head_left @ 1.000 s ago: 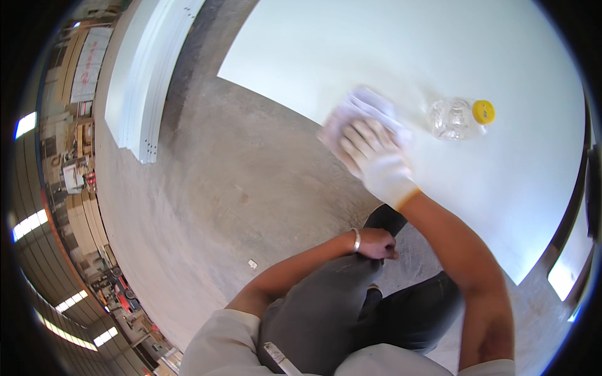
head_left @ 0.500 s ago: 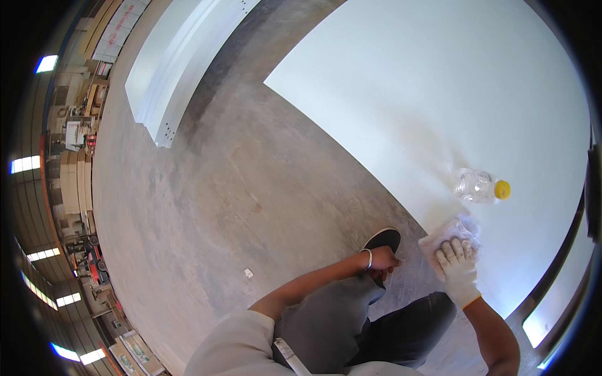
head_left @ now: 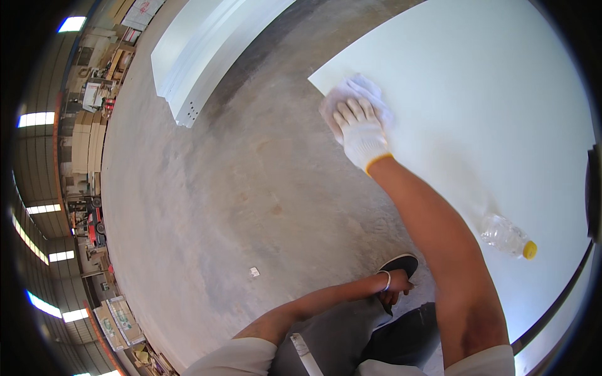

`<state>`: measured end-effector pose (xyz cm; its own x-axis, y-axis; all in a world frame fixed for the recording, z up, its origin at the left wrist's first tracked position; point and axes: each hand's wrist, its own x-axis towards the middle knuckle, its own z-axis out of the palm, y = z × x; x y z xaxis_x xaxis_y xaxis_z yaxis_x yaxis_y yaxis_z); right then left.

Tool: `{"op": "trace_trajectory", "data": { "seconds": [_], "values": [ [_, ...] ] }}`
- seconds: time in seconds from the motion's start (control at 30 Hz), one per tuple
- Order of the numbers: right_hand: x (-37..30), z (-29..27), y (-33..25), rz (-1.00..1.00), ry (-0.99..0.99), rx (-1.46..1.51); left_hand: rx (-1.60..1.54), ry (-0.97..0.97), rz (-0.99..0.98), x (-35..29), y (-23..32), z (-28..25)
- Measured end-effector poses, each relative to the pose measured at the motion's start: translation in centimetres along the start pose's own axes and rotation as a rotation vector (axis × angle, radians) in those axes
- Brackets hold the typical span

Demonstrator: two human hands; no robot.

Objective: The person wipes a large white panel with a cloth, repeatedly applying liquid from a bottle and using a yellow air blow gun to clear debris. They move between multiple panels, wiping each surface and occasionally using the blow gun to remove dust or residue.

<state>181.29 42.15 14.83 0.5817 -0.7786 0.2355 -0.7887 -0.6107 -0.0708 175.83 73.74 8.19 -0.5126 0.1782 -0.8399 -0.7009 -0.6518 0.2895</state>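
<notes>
**Inspector:** Right hand (head_left: 359,131), in a white knit glove with an orange cuff, lies flat on a crumpled white cloth (head_left: 354,94), its fingers (head_left: 351,113) spread wide and pressing rather than gripping. The cloth sits at the near-left corner of the large white flat panel (head_left: 489,81), which lies on the grey concrete floor (head_left: 207,207).

**Foreman:** And the other hand?

**Inspector:** Left hand (head_left: 395,293) is bare, a bracelet at the wrist, resting by the knee near a black shoe (head_left: 401,263). Its fingers curl loosely and hold nothing I can make out.

**Foreman:** Anything else on the panel?

**Inspector:** A clear plastic bottle with a yellow cap (head_left: 506,237) lies on its side near the right edge, well apart from the cloth.

**Foreman:** Advice on the wiping?

**Inspector:** In my judgement: keep the palm flat, pressure even, strokes overlapping out to the corner, and the cloth bunched fully under the hand.
</notes>
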Motion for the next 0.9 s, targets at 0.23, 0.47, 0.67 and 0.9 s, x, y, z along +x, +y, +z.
{"op": "trace_trajectory", "data": {
  "seconds": [0.23, 0.47, 0.67, 0.9],
  "values": [
    [11.5, 1.2, -1.3, 0.062, -0.073, 0.104, -0.033, -0.045, 0.008, 1.0, -0.5, 0.1],
    [8.5, 0.6, -0.6, 0.046, -0.078, 0.114, 0.135, 0.03, 0.137, 3.8, -2.2, -0.8],
    [-9.6, -5.3, 1.0, 0.059, -0.138, 0.191, 0.954, 0.238, 0.566, 4.6, -4.9, -0.5],
    [-45.3, -11.8, -0.1, 0.439, 0.095, 0.196, 0.206, 0.18, 0.259, -7.4, -2.7, -0.1]
  ]
}}
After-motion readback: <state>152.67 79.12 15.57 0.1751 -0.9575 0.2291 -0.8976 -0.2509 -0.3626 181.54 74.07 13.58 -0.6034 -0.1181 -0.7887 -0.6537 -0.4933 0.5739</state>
